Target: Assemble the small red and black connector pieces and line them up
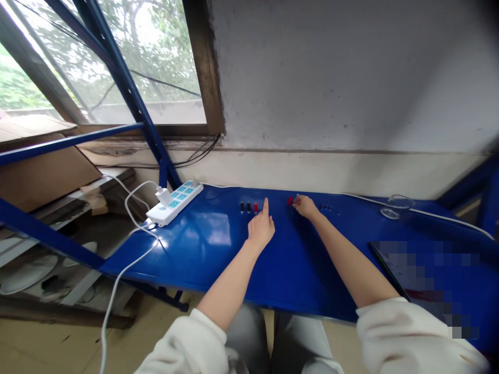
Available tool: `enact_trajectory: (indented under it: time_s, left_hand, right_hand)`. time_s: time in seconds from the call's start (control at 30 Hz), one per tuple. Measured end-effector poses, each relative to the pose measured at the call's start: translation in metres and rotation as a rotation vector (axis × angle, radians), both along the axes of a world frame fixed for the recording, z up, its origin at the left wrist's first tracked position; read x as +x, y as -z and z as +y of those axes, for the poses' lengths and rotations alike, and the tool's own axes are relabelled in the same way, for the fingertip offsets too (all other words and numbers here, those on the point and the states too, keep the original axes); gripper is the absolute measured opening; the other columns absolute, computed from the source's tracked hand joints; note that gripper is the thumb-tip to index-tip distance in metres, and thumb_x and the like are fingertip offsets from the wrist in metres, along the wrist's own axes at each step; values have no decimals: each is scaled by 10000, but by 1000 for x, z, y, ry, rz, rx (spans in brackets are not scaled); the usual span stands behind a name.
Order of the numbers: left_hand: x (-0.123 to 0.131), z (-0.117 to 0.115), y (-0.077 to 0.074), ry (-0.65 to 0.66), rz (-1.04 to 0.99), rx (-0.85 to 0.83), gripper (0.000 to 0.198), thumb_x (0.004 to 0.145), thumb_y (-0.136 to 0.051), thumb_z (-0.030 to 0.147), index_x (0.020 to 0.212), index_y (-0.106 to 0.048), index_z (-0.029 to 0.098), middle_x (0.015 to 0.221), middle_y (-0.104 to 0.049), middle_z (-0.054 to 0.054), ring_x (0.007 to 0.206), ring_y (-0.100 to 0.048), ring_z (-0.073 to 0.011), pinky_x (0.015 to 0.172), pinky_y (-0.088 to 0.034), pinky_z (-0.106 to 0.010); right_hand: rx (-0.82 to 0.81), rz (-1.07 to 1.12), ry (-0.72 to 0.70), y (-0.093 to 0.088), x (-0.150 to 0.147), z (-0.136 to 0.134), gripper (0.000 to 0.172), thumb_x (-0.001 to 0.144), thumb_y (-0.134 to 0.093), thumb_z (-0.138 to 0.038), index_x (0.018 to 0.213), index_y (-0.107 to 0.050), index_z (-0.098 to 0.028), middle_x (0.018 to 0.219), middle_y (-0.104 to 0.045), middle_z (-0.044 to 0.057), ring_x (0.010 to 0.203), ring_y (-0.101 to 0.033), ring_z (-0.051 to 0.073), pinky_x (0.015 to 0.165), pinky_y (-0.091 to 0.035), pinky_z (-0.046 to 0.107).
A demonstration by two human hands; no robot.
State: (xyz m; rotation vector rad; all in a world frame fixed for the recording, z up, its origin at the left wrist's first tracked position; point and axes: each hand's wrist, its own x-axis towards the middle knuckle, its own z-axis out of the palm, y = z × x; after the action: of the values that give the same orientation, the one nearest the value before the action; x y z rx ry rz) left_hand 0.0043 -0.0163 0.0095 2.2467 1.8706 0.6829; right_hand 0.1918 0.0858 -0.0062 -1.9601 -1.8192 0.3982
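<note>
My left hand [261,228] rests over the blue table, its index finger stretched out and the other fingers partly curled, with nothing visible in it. Just left of that fingertip stand two small black cylindrical pieces [245,207] and a small red one [255,208] in a row. My right hand [304,205] is closed in a pinch farther right. A tiny pale tip shows at its fingers, but what they hold is too small to name. Close to the left of this pinch is another small red piece [290,200]; whether the fingers touch it I cannot tell.
Several tiny clear or metallic bits [327,208] lie right of my right hand. A white power strip [175,203] with plugs sits at the left end. Farther right are a clear round container [390,213] and a dark flat device [413,280], partly pixelated. Blue frame posts flank the table.
</note>
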Motion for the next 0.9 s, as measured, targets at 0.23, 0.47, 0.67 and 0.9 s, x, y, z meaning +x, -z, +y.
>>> enact_trajectory:
  time_s: [0.23, 0.47, 0.67, 0.9]
  left_hand:
    - [-2, 8, 1, -34, 4, -8, 607, 855, -354, 263, 1393, -75, 225, 890, -621, -97, 770, -603, -201, 658, -447, -284]
    - [-2, 16, 6, -17, -324, 123, 253, 841, -378, 197, 1042, -533, 196, 915, -616, -100, 808, -599, -201, 680, -439, -295]
    - [5, 14, 5, 253, -1009, -44, 157, 816, -442, 228, 944, -505, 161, 722, -609, -14, 439, -493, -60, 477, -407, -201]
    - [8, 7, 1, 414, -1194, -161, 240, 785, -509, 333, 938, -485, 151, 735, -589, -5, 384, -484, -41, 410, -405, -190]
  right_hand:
    - [-115, -115, 80, -13, -4, -22, 271, 738, -560, -211, 972, -586, -77, 917, -624, 173, 886, -587, 249, 681, -423, 292]
    - [-27, -77, 13, -30, -19, -77, 205, 788, -480, -273, 866, -608, -134, 855, -636, 147, 822, -595, 253, 637, -395, 300]
    - [177, 318, -10, -27, -43, -103, 517, 867, -180, -509, 636, -510, -184, 642, -592, 68, 620, -547, 174, 584, -366, 274]
    - [311, 681, -134, -18, -49, -103, 509, 795, -284, -623, 542, -390, -194, 482, -438, -14, 460, -398, 103, 481, -316, 232]
